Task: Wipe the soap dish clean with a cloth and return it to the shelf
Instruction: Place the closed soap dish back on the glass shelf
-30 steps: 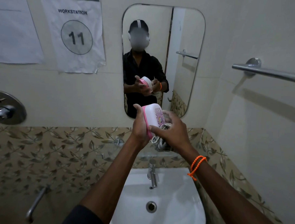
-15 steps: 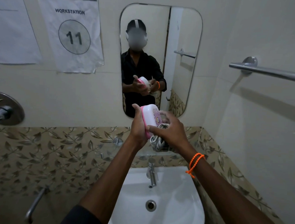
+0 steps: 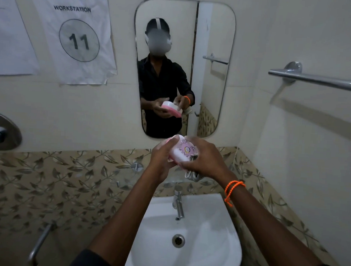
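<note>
A white and pink soap dish [image 3: 182,152] with a patterned lid is held between both hands above the sink, just below the mirror. My left hand [image 3: 161,158] grips its left end, thumb over the top. My right hand [image 3: 204,158] wraps its right side and also holds a bunched grey-white cloth [image 3: 193,175], which hangs below the palm. A glass shelf [image 3: 128,181] juts from the tiled wall under my hands. Most of the cloth is hidden by my right hand.
A white sink [image 3: 212,245] with a chrome tap [image 3: 178,205] lies directly below. The mirror [image 3: 183,69] shows the person holding the dish. A towel rail [image 3: 317,79] crosses the right wall. A shower valve [image 3: 1,133] and a grab bar [image 3: 39,243] sit on the left.
The dish has turned from standing on edge to lying flatter, lid upward, and my hands have closed further around it. The view has shifted slightly downward.
</note>
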